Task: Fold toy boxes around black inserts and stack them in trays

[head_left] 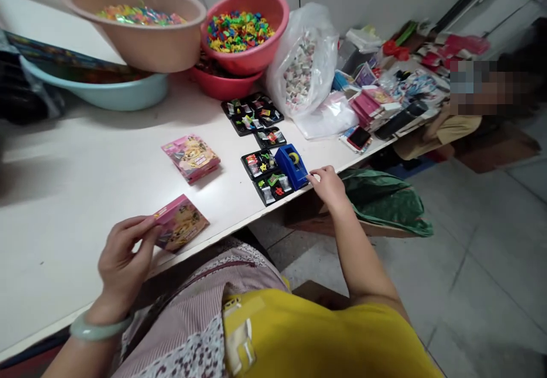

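Between the thumb and fingers of my left hand [128, 253] is a flat pink printed card box [182, 223], held at its left edge near the table's front. My right hand [329, 185] pinches at the front end of a blue tape dispenser [293, 166], where a small pale glint of tape shows by the fingertips. A stack of similar pink printed boxes [191, 157] lies behind the held one. Next to the dispenser sit black compartment trays [273, 187] with small colourful toys and packets. More black trays [252, 113] stand farther back.
Along the back of the white table [85, 161] are a beige basin [149, 42], a red basin [256, 56] of colourful pieces, a light-blue basin [123, 93] and a clear plastic bag [316, 42]. A green sack [384, 201] stands below the edge. Another person [459, 130] sits at right.
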